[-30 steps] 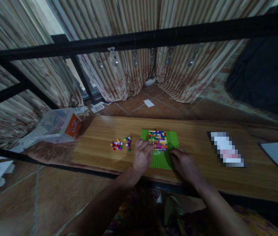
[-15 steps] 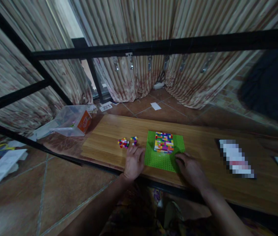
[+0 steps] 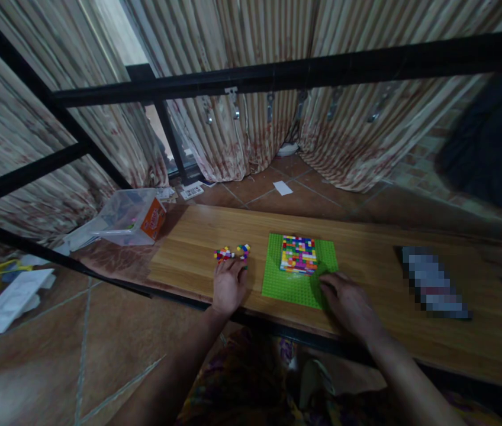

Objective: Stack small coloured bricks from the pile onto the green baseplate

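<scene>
A block of many-coloured toy building bricks stands on the green baseplate. My left hand reaches down at the near side of a small pile of loose bricks, its fingers bent forward and somewhat apart. Beside that pile lies a smaller cluster of bricks. Over the baseplate's right edge rests my right hand, fingers curled inward close to the block. Whatever may be between those right fingertips is hidden.
The wooden board carries a blurred-out dark flat object on the right. A clear plastic box with an orange label sits beyond its left end. A black metal bar with hooks crosses in front of the curtains.
My left hand has moved left, from beside the baseplate to the loose bricks. My right hand stays at the baseplate's right edge. The view has shifted slightly.
</scene>
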{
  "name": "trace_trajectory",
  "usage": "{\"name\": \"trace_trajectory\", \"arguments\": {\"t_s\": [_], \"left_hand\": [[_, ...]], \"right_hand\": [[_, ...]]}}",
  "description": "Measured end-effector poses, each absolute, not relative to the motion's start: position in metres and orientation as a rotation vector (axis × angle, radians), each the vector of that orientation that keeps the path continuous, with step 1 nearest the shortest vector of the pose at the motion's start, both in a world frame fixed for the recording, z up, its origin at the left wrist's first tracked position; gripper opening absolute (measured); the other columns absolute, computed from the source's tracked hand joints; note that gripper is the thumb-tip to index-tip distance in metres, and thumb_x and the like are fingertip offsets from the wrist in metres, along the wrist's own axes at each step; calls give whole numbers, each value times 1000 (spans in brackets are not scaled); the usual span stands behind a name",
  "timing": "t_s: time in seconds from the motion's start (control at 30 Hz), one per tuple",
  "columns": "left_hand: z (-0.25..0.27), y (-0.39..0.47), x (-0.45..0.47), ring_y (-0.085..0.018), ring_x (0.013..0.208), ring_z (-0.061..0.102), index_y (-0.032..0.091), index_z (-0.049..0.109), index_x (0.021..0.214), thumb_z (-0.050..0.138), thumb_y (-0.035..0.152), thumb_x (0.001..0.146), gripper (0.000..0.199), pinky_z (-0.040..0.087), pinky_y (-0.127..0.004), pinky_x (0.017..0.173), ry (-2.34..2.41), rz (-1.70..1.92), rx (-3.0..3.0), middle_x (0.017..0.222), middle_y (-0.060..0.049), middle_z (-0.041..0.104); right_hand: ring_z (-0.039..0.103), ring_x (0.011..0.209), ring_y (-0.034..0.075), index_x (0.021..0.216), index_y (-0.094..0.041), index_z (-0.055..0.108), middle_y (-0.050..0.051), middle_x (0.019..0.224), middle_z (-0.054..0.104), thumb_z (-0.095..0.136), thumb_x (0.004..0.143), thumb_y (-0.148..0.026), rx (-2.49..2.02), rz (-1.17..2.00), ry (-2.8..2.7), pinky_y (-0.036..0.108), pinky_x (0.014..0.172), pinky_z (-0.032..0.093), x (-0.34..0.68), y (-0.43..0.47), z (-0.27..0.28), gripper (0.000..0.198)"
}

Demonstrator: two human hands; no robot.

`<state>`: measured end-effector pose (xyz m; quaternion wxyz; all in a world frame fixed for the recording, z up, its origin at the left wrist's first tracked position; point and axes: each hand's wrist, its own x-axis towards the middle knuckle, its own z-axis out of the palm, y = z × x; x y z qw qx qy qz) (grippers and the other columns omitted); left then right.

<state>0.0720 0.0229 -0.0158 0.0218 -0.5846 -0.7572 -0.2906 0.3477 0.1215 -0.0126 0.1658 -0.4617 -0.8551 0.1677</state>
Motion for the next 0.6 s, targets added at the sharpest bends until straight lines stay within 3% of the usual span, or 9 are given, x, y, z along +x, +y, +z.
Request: {"name": "trace_trajectory", "arguments": {"t_s": [0.3,0.6], "left_hand": [[-11,28,75,-23,90,61,20,62,89,53,15,84,12,45,-38,86,-2329,-791,-1892,90,-6,68],[19,54,112,-17,86,62,20,62,92,50,13,86,15,47,-31,81,-2261,-1163,-2057,89,-3,67]], "right_hand": [[61,86,18,98,-18,64,7,99,64,42,90,-24,-1342,486,-2449,29,79,45,347,123,-14,25],[61,86,18,95,-18,65,7,95,64,41,90,-21,-1345,504,-2445,29,78,45,344,120,-6,24]]}}
